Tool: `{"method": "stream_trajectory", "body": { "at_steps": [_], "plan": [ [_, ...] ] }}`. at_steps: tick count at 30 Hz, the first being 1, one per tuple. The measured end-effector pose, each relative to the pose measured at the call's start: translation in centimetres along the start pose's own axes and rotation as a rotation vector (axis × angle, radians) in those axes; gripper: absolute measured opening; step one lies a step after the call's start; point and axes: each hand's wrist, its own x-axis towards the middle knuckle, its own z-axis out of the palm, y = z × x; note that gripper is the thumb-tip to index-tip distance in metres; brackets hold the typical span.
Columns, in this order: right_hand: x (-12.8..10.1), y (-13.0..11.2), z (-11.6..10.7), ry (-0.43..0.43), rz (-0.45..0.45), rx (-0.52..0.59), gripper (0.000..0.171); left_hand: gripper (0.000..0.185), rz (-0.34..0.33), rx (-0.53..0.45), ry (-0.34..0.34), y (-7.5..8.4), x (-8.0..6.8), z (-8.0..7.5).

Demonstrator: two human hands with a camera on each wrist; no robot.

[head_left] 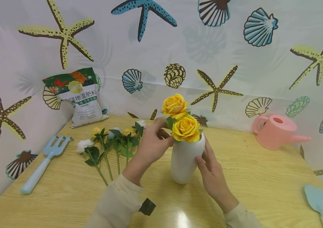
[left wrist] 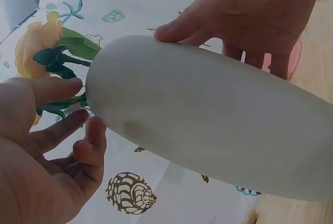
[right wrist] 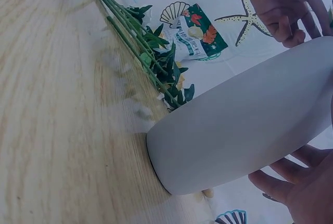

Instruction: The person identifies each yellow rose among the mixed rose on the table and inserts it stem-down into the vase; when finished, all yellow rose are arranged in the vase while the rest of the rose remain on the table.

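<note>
Two yellow roses (head_left: 186, 128) with green leaves stand in the mouth of a white vase (head_left: 185, 161). The vase is on the table, slightly tilted in the head view. My left hand (head_left: 153, 142) is at the vase's rim, its curled fingers around the leaves and stem of a yellow rose (left wrist: 39, 47); the exact contact is partly hidden. My right hand (head_left: 215, 175) grips the vase from the right, thumb on the near side and fingers behind. In the right wrist view, the vase's base (right wrist: 166, 164) meets the tabletop.
Several white and yellow roses (head_left: 118, 142) lie left of the vase. Further left are a pale blue hand fork (head_left: 47, 161) and a fertilizer bag (head_left: 84, 101). A pink watering can (head_left: 276, 133) and pale blue trowel (head_left: 319, 199) are at right. A patterned cloth (head_left: 155, 53) hangs behind.
</note>
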Motion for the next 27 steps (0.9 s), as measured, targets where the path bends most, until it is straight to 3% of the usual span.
{"method": "stream_trajectory", "body": {
  "at_steps": [6, 10, 19, 27],
  "plan": [
    [0.0, 0.0, 0.1, -0.010, 0.006, 0.000, 0.065, 0.038, 0.013, 0.020, -0.091, -0.2, -0.1, -1.8],
    [0.1, -0.1, 0.1, -0.006, 0.003, -0.003, 0.066, 0.042, -0.015, 0.018, -0.109, -0.7, 0.1, -3.3],
    [0.1, -0.1, 0.1, 0.001, -0.018, -0.023, 0.066, 0.034, -0.056, 0.004, 0.030, -2.6, -0.2, -7.3],
    [-0.1, -0.1, 0.1, 0.003, -0.001, -0.022, 0.066, 0.029, -0.118, 0.054, 0.111, -5.3, -0.9, -9.2]
  ]
}}
